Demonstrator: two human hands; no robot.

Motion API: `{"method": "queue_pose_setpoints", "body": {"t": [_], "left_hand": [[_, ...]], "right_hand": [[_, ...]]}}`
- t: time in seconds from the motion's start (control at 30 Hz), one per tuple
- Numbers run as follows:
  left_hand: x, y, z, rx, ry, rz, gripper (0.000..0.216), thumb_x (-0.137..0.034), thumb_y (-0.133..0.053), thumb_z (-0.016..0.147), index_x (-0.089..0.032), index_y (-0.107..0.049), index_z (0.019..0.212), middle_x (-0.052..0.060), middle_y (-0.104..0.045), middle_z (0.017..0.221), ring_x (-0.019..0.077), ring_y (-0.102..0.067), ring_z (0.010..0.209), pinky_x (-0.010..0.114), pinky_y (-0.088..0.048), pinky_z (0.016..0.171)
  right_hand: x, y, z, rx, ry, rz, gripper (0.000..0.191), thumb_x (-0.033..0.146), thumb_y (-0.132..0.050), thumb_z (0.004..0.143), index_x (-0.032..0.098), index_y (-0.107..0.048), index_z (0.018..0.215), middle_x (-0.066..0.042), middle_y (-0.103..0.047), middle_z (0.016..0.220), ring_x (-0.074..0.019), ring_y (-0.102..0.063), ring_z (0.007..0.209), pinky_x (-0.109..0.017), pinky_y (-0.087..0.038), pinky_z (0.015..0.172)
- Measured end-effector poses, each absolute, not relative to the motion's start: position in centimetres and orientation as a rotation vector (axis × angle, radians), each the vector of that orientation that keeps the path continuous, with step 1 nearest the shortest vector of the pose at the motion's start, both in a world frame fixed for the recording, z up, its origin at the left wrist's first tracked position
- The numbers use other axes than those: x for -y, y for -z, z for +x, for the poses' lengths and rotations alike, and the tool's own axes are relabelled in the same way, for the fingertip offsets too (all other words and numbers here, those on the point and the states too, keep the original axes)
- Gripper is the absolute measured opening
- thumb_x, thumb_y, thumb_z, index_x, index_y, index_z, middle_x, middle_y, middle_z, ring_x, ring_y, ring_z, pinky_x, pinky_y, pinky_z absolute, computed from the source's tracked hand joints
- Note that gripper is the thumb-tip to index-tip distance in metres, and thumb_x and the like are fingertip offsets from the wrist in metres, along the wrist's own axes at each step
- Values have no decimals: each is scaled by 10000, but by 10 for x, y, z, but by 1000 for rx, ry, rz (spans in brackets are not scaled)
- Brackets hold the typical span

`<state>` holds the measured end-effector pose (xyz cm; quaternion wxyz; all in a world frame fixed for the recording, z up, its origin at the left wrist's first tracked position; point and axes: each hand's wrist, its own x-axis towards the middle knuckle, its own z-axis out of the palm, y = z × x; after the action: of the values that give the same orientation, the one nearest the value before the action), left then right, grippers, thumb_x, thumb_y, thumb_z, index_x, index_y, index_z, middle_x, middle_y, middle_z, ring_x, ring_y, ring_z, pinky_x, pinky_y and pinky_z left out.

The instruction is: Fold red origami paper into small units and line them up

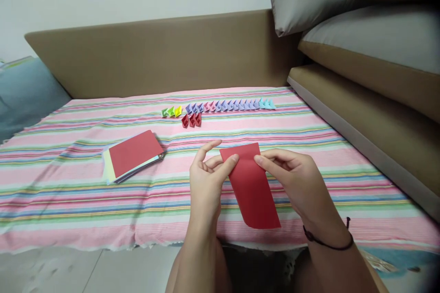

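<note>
A red sheet of paper (252, 192) hangs between my two hands, longer than it is wide, its lower end curling. My left hand (211, 169) pinches its left edge near the top, thumb in front, with the index finger raised. On the opposite edge my right hand (290, 167) pinches the paper between thumb and fingers; a dark cord bracelet circles that wrist. Beyond the hands, three small red folded paper pieces (191, 121) stand on the striped cloth. Behind them runs a row of folded paper pieces (228, 106) in purple, pink and light blue.
A stack of coloured paper (135, 153), red on top, lies to the left on the striped cloth (85, 206). Green and yellow folded pieces (172, 111) stand farther back. Brown and grey cushions (371, 41) are piled at the right; a brown backrest (172, 59) spans the rear.
</note>
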<state>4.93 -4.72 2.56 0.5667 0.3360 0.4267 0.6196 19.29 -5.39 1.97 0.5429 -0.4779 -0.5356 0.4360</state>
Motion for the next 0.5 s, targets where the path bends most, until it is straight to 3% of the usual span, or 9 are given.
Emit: {"method": "queue_pose_setpoints", "body": {"t": [0.23, 0.5], "left_hand": [[46, -25, 39, -1090, -1467, 807, 515, -218, -812, 569, -131, -598, 1029, 22, -700, 605, 119, -621, 574, 266, -506, 669], [43, -20, 34, -1047, -1466, 861, 456, -211, -806, 587, -153, -605, 992, 23, -710, 627, 116, -629, 593, 247, -492, 671]], "right_hand": [[53, -19, 197, 1259, -982, -1183, 84, 296, -684, 768, 226, -729, 765, -3, -724, 778, -143, -653, 724, -216, -513, 639], [52, -17, 199, 1266, -977, -1183, 91, 304, -689, 761, 222, -723, 740, -6, -725, 790, -145, -648, 737, -222, -509, 652]]}}
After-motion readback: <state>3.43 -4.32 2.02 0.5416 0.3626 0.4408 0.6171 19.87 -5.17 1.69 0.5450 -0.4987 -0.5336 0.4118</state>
